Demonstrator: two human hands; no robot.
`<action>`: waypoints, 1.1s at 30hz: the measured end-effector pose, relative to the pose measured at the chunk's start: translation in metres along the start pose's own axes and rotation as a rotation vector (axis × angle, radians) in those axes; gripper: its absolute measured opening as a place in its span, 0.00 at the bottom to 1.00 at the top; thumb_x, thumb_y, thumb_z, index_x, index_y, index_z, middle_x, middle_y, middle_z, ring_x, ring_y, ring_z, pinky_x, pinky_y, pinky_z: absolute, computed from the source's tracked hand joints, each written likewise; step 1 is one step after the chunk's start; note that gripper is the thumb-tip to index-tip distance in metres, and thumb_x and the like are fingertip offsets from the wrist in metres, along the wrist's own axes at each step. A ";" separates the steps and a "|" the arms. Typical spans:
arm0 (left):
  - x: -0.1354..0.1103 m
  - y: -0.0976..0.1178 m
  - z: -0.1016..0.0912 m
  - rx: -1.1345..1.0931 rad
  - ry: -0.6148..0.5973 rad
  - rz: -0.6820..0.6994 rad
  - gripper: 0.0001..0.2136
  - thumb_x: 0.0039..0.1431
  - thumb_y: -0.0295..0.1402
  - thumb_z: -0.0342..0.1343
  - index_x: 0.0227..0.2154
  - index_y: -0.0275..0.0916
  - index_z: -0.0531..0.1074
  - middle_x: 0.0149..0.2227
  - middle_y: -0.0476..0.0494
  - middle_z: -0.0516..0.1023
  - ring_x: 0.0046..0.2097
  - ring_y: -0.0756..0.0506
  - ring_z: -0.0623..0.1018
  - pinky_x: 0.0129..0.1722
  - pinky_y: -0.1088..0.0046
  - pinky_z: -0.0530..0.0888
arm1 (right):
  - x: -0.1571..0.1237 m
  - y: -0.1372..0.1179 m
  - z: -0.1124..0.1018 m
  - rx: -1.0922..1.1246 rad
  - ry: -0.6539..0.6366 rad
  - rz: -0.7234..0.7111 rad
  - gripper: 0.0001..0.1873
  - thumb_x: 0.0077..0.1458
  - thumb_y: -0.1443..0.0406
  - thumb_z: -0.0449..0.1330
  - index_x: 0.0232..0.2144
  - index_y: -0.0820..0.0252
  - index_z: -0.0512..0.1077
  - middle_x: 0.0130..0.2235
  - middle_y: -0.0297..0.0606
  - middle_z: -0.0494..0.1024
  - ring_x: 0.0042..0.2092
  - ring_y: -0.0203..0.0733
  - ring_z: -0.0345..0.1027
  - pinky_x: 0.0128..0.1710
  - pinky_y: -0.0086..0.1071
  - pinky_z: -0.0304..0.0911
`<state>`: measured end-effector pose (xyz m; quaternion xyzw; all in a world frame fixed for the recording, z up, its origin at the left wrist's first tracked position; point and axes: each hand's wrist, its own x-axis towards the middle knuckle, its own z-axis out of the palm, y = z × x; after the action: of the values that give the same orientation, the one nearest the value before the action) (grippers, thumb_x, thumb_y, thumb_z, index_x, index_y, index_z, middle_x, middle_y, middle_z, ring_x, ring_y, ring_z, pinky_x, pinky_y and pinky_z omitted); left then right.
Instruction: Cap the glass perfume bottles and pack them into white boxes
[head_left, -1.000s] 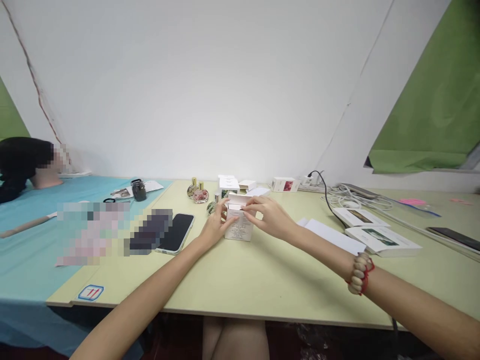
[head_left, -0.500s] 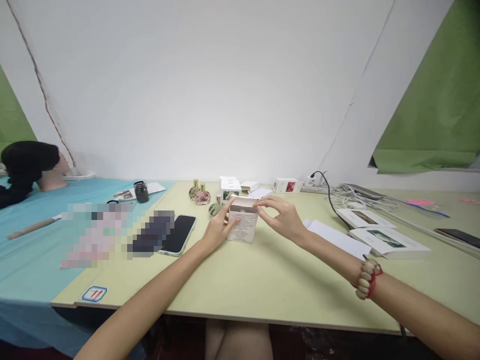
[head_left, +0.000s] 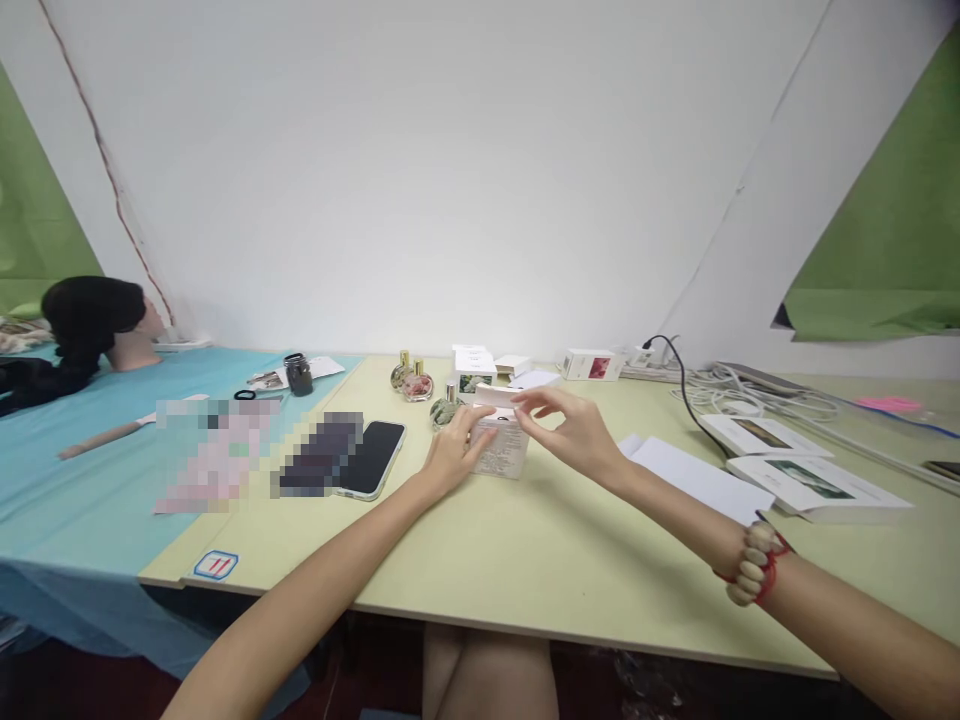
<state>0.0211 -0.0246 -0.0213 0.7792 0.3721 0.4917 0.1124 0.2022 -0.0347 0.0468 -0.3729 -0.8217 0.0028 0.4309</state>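
A small printed carton point(head_left: 501, 458) stands upright on the table in front of me, its lid flap raised at the back. My left hand point(head_left: 457, 442) grips its left side, with fingers over the top edge and the thumb on the near face. At the top right corner, my right hand point(head_left: 571, 432) pinches the flap between thumb and fingertips. Part of the carton's top is hidden by my fingers. Just behind my left hand stands a green perfume bottle point(head_left: 445, 410). Farther back are a pink perfume bottle point(head_left: 418, 386) and another gold-capped perfume bottle point(head_left: 397, 376).
Left of my hands lies a phone point(head_left: 381, 452) beside a blurred-out item. White boxes point(head_left: 471, 362) stand near the wall. To the right are white sheets point(head_left: 694, 478), flat white boxes point(head_left: 847, 490) and tangled cables point(head_left: 731, 392). A mannequin head point(head_left: 124, 335) rests on blue cloth point(head_left: 90, 520).
My left fingers have moved over the carton's top edge, and its opening looks more covered. My right hand stays at the top right corner. The view has turned slightly left.
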 end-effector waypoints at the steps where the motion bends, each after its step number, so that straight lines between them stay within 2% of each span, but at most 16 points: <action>1: 0.000 0.000 0.000 0.001 -0.008 0.006 0.14 0.60 0.37 0.43 0.48 0.43 0.61 0.45 0.45 0.66 0.43 0.49 0.69 0.37 0.74 0.71 | 0.004 -0.001 0.000 -0.028 0.042 -0.002 0.13 0.50 0.60 0.54 0.39 0.57 0.69 0.37 0.38 0.73 0.37 0.38 0.67 0.36 0.32 0.66; 3: 0.001 -0.001 0.000 0.023 -0.017 0.022 0.14 0.60 0.37 0.43 0.48 0.43 0.61 0.46 0.44 0.66 0.45 0.48 0.69 0.39 0.73 0.71 | 0.010 -0.001 0.001 -0.070 0.105 -0.012 0.16 0.50 0.59 0.55 0.43 0.56 0.68 0.42 0.39 0.71 0.43 0.40 0.65 0.43 0.36 0.63; 6: 0.001 0.000 0.001 0.097 0.016 0.060 0.13 0.61 0.36 0.42 0.47 0.43 0.62 0.48 0.43 0.63 0.48 0.47 0.68 0.43 0.69 0.70 | 0.014 -0.001 0.007 -0.015 0.009 -0.009 0.16 0.55 0.59 0.50 0.46 0.53 0.67 0.45 0.38 0.69 0.48 0.41 0.62 0.46 0.36 0.61; 8: 0.001 0.002 0.002 0.152 0.065 0.083 0.12 0.60 0.35 0.43 0.46 0.43 0.63 0.51 0.42 0.59 0.51 0.45 0.66 0.44 0.68 0.69 | 0.011 0.001 0.013 0.071 -0.083 0.013 0.16 0.57 0.59 0.47 0.45 0.53 0.67 0.45 0.37 0.70 0.46 0.39 0.64 0.43 0.34 0.62; 11: 0.001 0.004 0.002 0.205 0.115 0.117 0.11 0.60 0.35 0.44 0.44 0.43 0.64 0.54 0.41 0.56 0.52 0.45 0.65 0.42 0.69 0.71 | 0.003 0.001 0.020 0.126 -0.092 0.026 0.16 0.57 0.59 0.47 0.44 0.54 0.68 0.42 0.37 0.71 0.43 0.38 0.65 0.41 0.32 0.63; 14: 0.001 0.005 0.002 0.218 0.135 0.153 0.10 0.59 0.33 0.45 0.43 0.42 0.65 0.51 0.41 0.59 0.50 0.45 0.67 0.39 0.71 0.71 | -0.001 0.002 0.021 0.137 -0.079 0.009 0.15 0.57 0.60 0.48 0.44 0.53 0.69 0.42 0.37 0.72 0.43 0.39 0.64 0.42 0.33 0.62; 20: 0.001 0.004 0.003 0.135 0.182 0.170 0.05 0.58 0.32 0.47 0.38 0.40 0.64 0.48 0.42 0.62 0.49 0.47 0.67 0.45 0.67 0.69 | 0.001 0.006 0.013 0.175 -0.153 -0.001 0.15 0.57 0.61 0.47 0.44 0.52 0.69 0.42 0.37 0.71 0.42 0.37 0.65 0.39 0.31 0.63; 28: 0.001 0.004 0.005 0.048 0.144 0.145 0.06 0.58 0.32 0.47 0.38 0.40 0.60 0.50 0.40 0.60 0.53 0.45 0.64 0.45 0.67 0.68 | 0.003 0.006 0.005 0.303 -0.228 0.073 0.17 0.56 0.57 0.48 0.44 0.53 0.69 0.42 0.39 0.69 0.44 0.37 0.63 0.37 0.29 0.65; 33: 0.000 0.012 0.007 0.164 0.125 0.116 0.10 0.57 0.35 0.48 0.42 0.41 0.58 0.52 0.40 0.59 0.48 0.47 0.68 0.38 0.71 0.70 | -0.002 0.001 0.003 0.302 -0.242 0.090 0.17 0.57 0.58 0.47 0.47 0.50 0.68 0.44 0.39 0.68 0.46 0.37 0.61 0.31 0.24 0.63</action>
<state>0.0323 -0.0313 -0.0181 0.7739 0.3715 0.5129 -0.0039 0.2016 -0.0342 0.0434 -0.3372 -0.8402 0.1901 0.3797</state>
